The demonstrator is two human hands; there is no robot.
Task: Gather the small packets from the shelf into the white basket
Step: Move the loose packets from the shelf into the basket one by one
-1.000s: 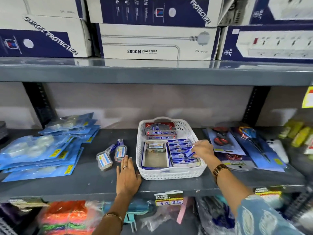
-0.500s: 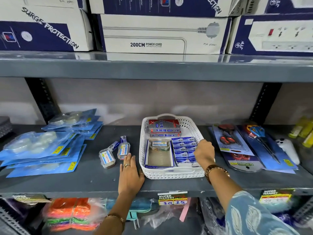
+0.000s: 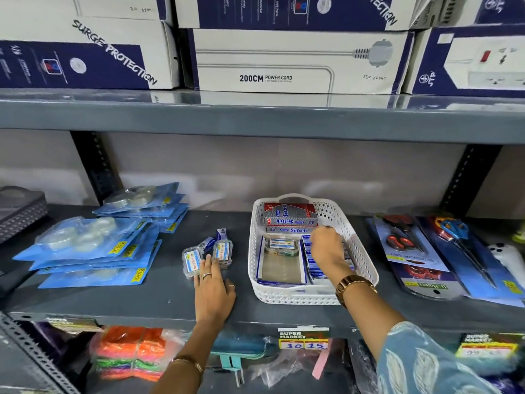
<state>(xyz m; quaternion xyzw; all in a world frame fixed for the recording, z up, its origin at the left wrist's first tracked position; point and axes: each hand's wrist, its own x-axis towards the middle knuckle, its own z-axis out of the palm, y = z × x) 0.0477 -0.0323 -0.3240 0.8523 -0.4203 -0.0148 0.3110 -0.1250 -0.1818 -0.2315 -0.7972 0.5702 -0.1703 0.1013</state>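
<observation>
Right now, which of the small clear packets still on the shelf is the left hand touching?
The left packet of the pair: the left hand has its fingertips on its near edge. The right packet stands just past the fingers.

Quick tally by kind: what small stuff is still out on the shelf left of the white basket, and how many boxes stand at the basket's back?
Small clear packets left of the white basket, at the left hand: 2
Small blue packets behind them: 2, possibly more hidden
Red Softek boxes in the basket: 2
Total: 6
</observation>
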